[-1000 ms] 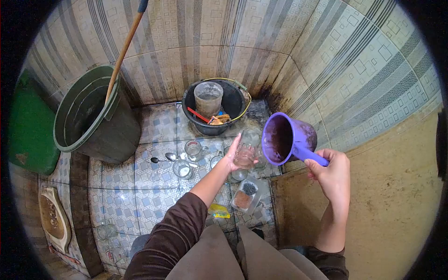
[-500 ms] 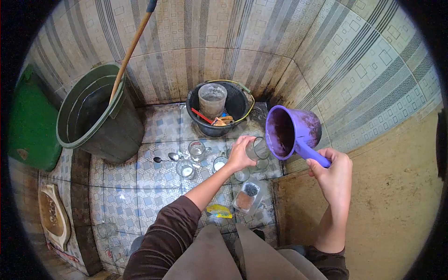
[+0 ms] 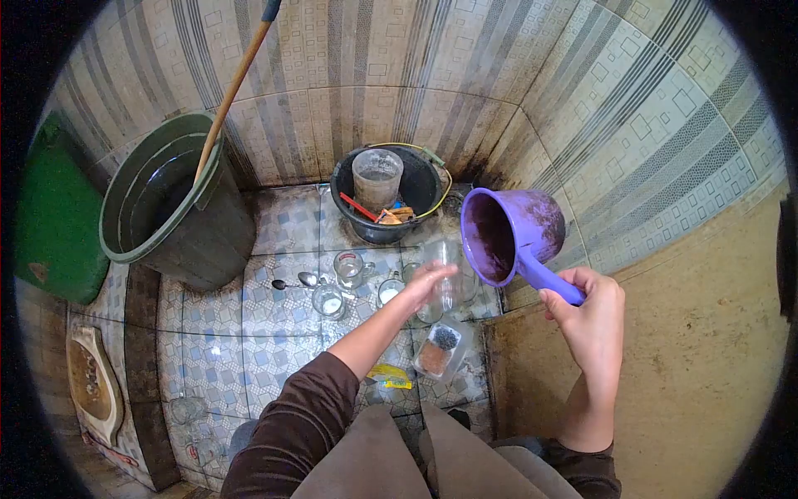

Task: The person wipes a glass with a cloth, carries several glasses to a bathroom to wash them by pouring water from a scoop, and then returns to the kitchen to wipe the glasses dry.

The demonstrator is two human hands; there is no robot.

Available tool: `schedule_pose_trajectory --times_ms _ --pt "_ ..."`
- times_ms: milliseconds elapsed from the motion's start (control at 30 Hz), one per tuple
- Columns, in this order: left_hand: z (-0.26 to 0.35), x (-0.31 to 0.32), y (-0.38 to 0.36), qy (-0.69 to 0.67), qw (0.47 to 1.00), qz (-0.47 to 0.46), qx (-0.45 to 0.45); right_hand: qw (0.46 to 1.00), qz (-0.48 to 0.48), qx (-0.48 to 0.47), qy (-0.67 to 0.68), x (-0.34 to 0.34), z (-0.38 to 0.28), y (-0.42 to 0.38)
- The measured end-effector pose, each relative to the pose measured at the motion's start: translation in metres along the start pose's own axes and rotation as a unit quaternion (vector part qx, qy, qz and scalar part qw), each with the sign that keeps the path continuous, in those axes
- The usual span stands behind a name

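Shift since the earlier frame: purple dipper and drinking glass have both edged left; the glass is now blurred
Glass mug: stands on the tiled floor, left of the glass
Left hand: curled against the drinking glass, holding it up; exact finger contacts too blurred to tell
Drinking glass: beside the dipper's mouth; likely light, rigid, breakable, slick when wet; best gripped around its wall
Purple dipper: tilted; probably light, stiff plastic, heavier with water; its handle suits a firm hold
Right hand: thumb and fingers wrapped round that handle

The head camera looks down and forward over the hands and floor.
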State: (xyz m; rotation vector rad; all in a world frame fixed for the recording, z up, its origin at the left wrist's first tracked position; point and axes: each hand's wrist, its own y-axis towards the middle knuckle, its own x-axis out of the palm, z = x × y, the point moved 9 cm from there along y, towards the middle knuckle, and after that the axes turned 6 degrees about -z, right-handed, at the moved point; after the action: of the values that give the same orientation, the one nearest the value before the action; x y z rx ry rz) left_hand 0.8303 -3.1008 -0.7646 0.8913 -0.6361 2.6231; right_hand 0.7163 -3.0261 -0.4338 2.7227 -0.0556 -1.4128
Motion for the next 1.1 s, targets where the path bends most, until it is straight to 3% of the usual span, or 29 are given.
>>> schedule_pose_trajectory --times_ms 67,200,267,300,400,467,500,533,567,667,700,767,867,900,967,1000,1033,1100 --pt "0.044 0.003 -0.009 0.330 0.911 0.069 0.237 0.999 0.007 -0.016 -0.030 -0.001 -0.004 -0.001" --pt "0.061 0.027 -0.022 0.433 0.872 0.051 0.223 0.996 0.011 -0.019 -0.085 0.002 -0.012 -0.004" --pt "0.074 0.035 -0.028 0.519 0.806 0.086 0.270 0.995 0.012 -0.029 -0.099 0.004 -0.014 -0.005" --pt "0.076 0.035 -0.027 0.519 0.807 0.086 0.270 0.994 0.016 -0.026 -0.105 0.004 -0.015 -0.004" --pt "0.062 0.024 -0.014 0.494 0.841 0.074 0.207 0.993 0.031 -0.016 -0.108 0.002 -0.016 -0.003" --pt "0.030 -0.021 0.001 0.387 0.905 0.163 0.066 0.994 0.039 -0.011 -0.103 0.003 -0.016 -0.001" --pt "0.033 -0.025 -0.002 0.387 0.904 0.167 0.065 0.995 0.044 -0.023 -0.092 0.004 -0.018 0.001" --pt "0.004 -0.022 -0.003 0.210 0.971 0.072 -0.092 0.995 0.048 -0.036 -0.080 0.006 -0.021 0.003" --pt "-0.019 -0.005 -0.018 0.016 0.971 -0.026 -0.238 0.995 0.044 -0.040 -0.077 0.009 -0.025 0.005" --pt "0.018 -0.021 -0.050 -0.002 0.979 -0.012 -0.204 0.993 0.025 -0.113 -0.039 0.029 -0.058 0.020" --pt "0.034 -0.032 -0.064 0.009 0.982 -0.005 -0.186 0.989 -0.012 -0.130 0.070 0.041 -0.072 0.029" --pt "0.073 -0.053 -0.098 -0.001 0.991 0.016 -0.130 0.944 -0.092 -0.180 0.260 0.071 -0.118 0.044" --pt "0.115 -0.111 -0.135 -0.068 0.996 0.048 -0.017 0.846 -0.256 -0.262 0.388 0.150 -0.220 0.055" --pt "0.125 -0.129 -0.147 -0.069 0.996 0.059 -0.001 0.831 -0.358 -0.269 0.331 0.190 -0.256 0.053" --pt "0.141 -0.154 -0.169 -0.081 0.996 0.042 0.013 0.837 -0.394 -0.362 0.116 0.268 -0.329 0.050" --pt "0.144 -0.167 -0.177 -0.094 0.993 0.061 0.031 0.854 -0.201 -0.478 0.040 0.289 -0.363 0.052" --pt "0.147 -0.175 -0.184 -0.097 0.992 0.068 0.043 0.876 -0.165 -0.449 -0.053 0.305 -0.383 0.041" --pt "0.150 -0.176 -0.193 -0.114 0.993 0.018 0.036 0.841 -0.114 -0.498 -0.176 0.370 -0.415 0.032"
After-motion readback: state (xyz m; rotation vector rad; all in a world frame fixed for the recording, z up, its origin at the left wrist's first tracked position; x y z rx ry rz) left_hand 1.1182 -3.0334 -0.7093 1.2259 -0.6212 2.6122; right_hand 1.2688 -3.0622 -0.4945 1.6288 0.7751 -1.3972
